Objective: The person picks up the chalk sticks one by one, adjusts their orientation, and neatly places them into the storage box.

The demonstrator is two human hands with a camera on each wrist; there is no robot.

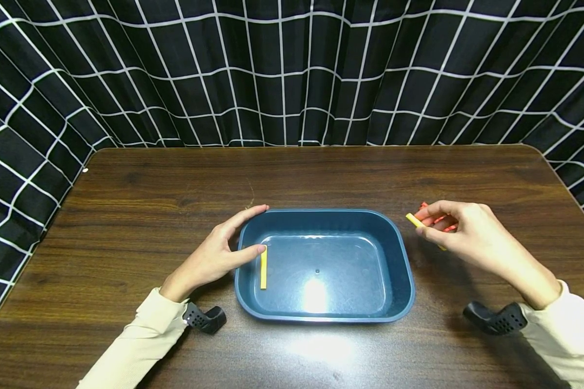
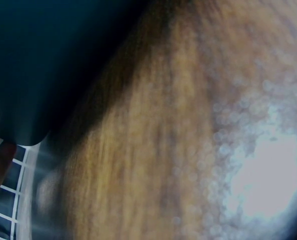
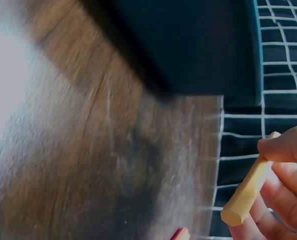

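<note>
1. I have my left hand [image 1: 219, 248] at the left end of the blue bin [image 1: 324, 320]. Its thumb crosses the rim to the inside, and its forefinger reaches to the far left corner. Thumb and forefinger are straight and spread wide; the other fingers are hidden from me.
2. Inside the bin, near its left wall, lies the first yellow stick [image 1: 263, 273]. Its far end sits at my thumb tip; I cannot tell if they touch.
3. My right hand [image 1: 467, 232] is off the bin's right side, pinching the second yellow stick [image 3: 248, 192] between thumb and fingers. The right wrist view shows me its faceted end angled down and away from the fingertips.
4. A bit of yellow also shows below that thumb from the head view; I cannot tell if it belongs to the same stick.
5. Something red [image 1: 450, 228] shows past my right fingers, mostly covered; I cannot count pieces.
6. Under everything I see a dark wooden table [image 1: 321, 178], with a black curtain [image 1: 292, 75] with white grid lines behind it.
7. My left wrist view is mostly blurred wood and bin wall.
</note>
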